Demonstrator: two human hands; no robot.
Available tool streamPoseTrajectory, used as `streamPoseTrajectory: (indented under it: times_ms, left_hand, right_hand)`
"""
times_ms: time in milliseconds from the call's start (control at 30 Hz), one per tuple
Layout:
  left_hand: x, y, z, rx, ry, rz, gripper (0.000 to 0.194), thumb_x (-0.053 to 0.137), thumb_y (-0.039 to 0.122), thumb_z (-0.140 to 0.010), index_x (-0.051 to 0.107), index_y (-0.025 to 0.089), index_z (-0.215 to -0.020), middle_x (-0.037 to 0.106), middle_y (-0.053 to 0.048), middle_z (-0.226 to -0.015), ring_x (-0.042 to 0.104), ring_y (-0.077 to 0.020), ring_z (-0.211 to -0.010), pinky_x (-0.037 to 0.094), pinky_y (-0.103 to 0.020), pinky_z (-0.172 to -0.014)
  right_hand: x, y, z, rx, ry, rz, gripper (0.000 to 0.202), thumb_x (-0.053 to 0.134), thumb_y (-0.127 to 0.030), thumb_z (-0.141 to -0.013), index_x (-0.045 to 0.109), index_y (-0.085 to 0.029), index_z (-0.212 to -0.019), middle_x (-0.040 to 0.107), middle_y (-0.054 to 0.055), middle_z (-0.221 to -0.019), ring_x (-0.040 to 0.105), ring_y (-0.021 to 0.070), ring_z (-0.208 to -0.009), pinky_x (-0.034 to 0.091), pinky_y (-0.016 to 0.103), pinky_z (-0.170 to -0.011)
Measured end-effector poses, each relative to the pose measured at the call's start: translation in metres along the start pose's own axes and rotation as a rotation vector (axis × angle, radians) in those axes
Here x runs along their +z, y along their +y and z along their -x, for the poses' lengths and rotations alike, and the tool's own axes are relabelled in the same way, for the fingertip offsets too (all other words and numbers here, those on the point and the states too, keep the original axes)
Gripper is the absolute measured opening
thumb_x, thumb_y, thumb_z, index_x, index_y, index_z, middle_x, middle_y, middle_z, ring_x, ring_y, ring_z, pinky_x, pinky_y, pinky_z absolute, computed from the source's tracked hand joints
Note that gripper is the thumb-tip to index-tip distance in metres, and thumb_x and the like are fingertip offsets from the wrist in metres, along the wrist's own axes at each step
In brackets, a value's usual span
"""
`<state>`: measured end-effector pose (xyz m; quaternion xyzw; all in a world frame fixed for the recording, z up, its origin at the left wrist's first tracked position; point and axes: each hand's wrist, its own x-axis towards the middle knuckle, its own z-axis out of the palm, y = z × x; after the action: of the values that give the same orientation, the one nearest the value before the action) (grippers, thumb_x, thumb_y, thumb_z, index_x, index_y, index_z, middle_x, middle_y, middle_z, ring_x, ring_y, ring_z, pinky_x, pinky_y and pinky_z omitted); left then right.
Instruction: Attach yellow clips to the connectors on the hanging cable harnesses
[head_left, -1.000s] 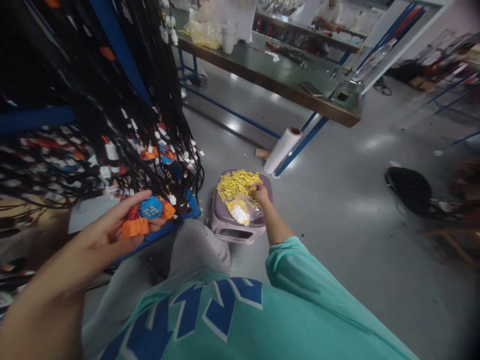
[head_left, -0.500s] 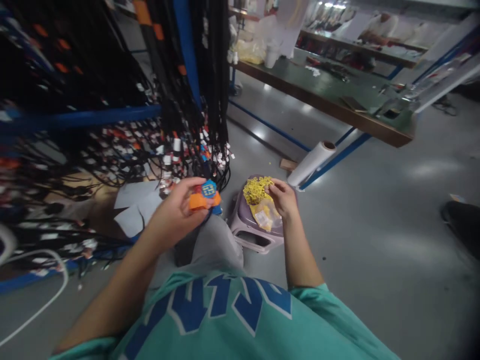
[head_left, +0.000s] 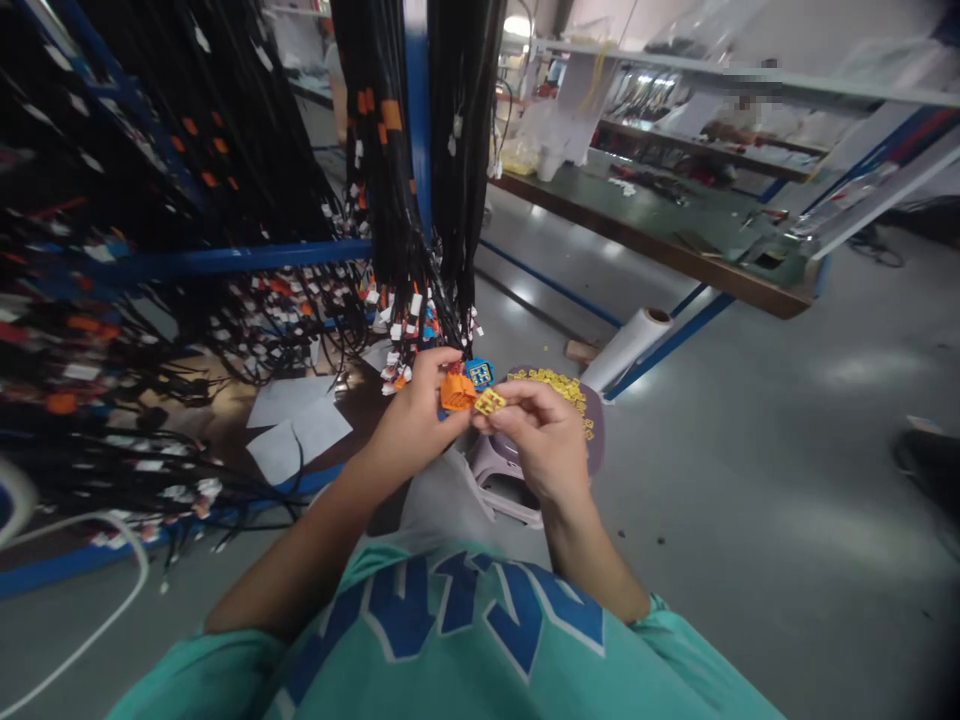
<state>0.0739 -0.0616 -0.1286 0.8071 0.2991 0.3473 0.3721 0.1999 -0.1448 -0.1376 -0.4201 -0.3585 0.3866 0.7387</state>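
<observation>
My left hand (head_left: 424, 405) is closed round an orange connector (head_left: 457, 392) and a blue connector (head_left: 480, 374), which has a yellow insert in its face. Between the thumb and fingers of my right hand (head_left: 546, 435) is a small yellow plastic clip (head_left: 490, 402), with openings in it. It sits just in front of the orange connector; whether the two touch I cannot tell. Behind my right hand, a pile of similar yellow clips (head_left: 559, 385) lies on a mauve stool (head_left: 487, 465), partly hidden by that hand.
Black cable bundles (head_left: 382, 130) with white and orange ends hang from a blue rack (head_left: 247, 258) at left. White paper sheets (head_left: 296, 440) lie below. A green-topped workbench (head_left: 652, 215) stands at right, with a white film roll (head_left: 630, 345) leaning by its leg.
My right hand has moved left from the stool to the connectors, carrying a yellow clip. My left hand has shifted right with the connectors, and the view has turned slightly.
</observation>
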Motion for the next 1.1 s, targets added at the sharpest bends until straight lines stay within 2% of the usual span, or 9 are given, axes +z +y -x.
streamPoseTrajectory:
  times_ms: [200,400,567,700,933,1100]
  left_hand:
    - [-0.008,0.008,0.001,0.108,-0.021,-0.274,0.04,0.053,0.012,-0.073,0.055,0.02,-0.112,0.066,-0.003,-0.111,0.063,-0.0176,-0.099,0.049,-0.028,-0.089]
    - [-0.009,0.004,-0.001,0.228,-0.071,-0.329,0.038,0.055,0.013,-0.076,0.062,0.021,-0.113,0.067,-0.002,-0.115,0.063,-0.0178,-0.105,0.049,-0.027,-0.093]
    - [-0.007,0.008,-0.003,0.195,-0.063,-0.325,0.041,0.06,0.018,-0.077,0.061,0.02,-0.118,0.065,-0.003,-0.119,0.062,-0.018,-0.107,0.048,-0.027,-0.095]
    - [-0.006,0.012,-0.004,0.175,-0.052,-0.331,0.043,0.062,0.017,-0.076,0.06,0.018,-0.119,0.066,-0.003,-0.119,0.062,-0.0178,-0.107,0.048,-0.026,-0.094]
    - [-0.011,0.016,-0.006,0.156,-0.079,-0.349,0.044,0.067,0.019,-0.074,0.061,0.019,-0.118,0.067,-0.004,-0.116,0.064,-0.0186,-0.103,0.049,-0.027,-0.09]
    - [-0.015,0.022,-0.01,0.16,-0.121,-0.38,0.046,0.072,0.023,-0.072,0.062,0.017,-0.116,0.067,-0.006,-0.116,0.064,-0.0203,-0.104,0.049,-0.028,-0.091]
  right_hand:
    - [0.006,0.001,0.006,-0.082,0.006,0.128,0.019,0.077,-0.022,-0.064,0.072,-0.028,-0.082,0.071,-0.004,-0.074,0.064,0.0101,-0.063,0.055,0.024,-0.063]
    - [0.009,-0.007,0.012,-0.09,0.01,0.175,0.016,0.076,-0.021,-0.062,0.07,-0.024,-0.077,0.069,-0.004,-0.069,0.062,0.0108,-0.06,0.054,0.025,-0.061]
    - [0.011,-0.012,0.015,-0.191,0.064,0.306,0.01,0.073,-0.02,-0.067,0.071,-0.024,-0.076,0.07,-0.004,-0.072,0.061,0.0088,-0.062,0.051,0.022,-0.06]
    - [0.01,-0.011,0.014,-0.22,0.111,0.394,0.009,0.071,-0.022,-0.068,0.07,-0.023,-0.077,0.069,-0.002,-0.072,0.06,0.0102,-0.063,0.049,0.024,-0.06]
    - [0.004,-0.019,0.013,-0.366,0.061,0.533,0.01,0.065,-0.02,-0.076,0.072,-0.026,-0.081,0.072,-0.001,-0.084,0.065,0.0139,-0.082,0.052,0.031,-0.078]
    - [0.002,-0.026,0.011,-0.402,0.06,0.625,0.011,0.064,-0.021,-0.077,0.071,-0.026,-0.083,0.072,-0.001,-0.085,0.065,0.0138,-0.081,0.053,0.031,-0.077]
